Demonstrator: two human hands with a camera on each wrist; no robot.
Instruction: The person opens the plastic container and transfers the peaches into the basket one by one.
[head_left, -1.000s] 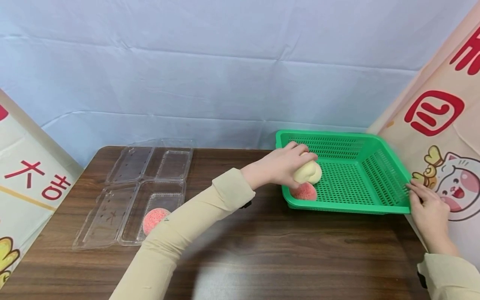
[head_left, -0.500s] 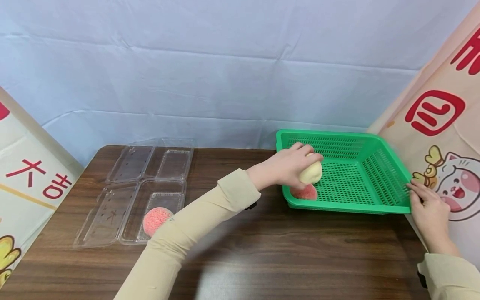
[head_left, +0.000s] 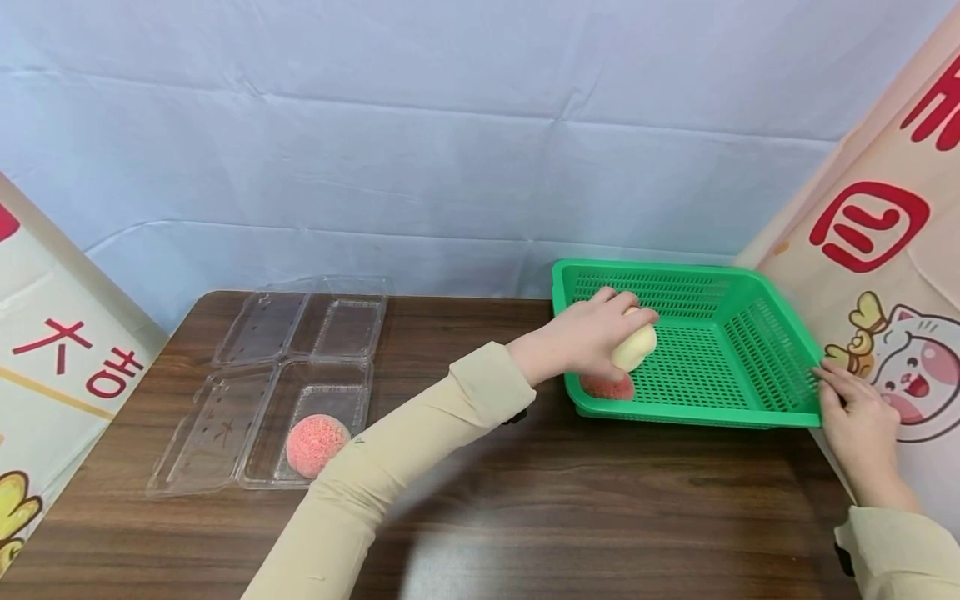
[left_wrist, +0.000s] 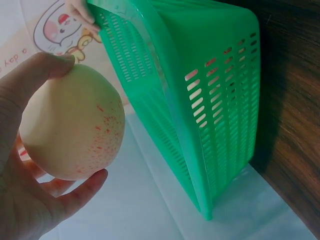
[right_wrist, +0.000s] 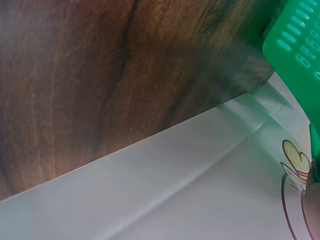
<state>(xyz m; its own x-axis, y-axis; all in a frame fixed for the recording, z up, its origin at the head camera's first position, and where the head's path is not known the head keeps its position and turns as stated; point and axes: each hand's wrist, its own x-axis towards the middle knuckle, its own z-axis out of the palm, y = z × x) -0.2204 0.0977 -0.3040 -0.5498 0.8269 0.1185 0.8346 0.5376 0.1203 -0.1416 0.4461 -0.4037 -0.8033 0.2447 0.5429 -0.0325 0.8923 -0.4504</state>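
Note:
My left hand [head_left: 600, 333] holds a cream-coloured peach [head_left: 637, 348] above the left end of a green plastic basket [head_left: 693, 418]. In the left wrist view, the thumb and fingers curl round this peach [left_wrist: 75, 122], which has red specks on one side. Below the hand, a pink peach [head_left: 607, 387] lies in the basket, partly covered by the hand. Pink and cream patches show through the basket's side slots in the left wrist view. My right hand [head_left: 858, 425] grips the basket's right rim; only a sliver of it appears in the right wrist view.
To the left, a clear plastic clamshell box [head_left: 258, 425] lies with its lid open and a pink peach [head_left: 318, 446] inside. Behind it is a second open clear box [head_left: 337, 329]. The brown wooden table [head_left: 600, 517] meets pale cloth at the back and printed cloth at the sides.
My left hand has shifted slightly to the right over the basket with the cream peach. My right hand and the basket stay where they were.

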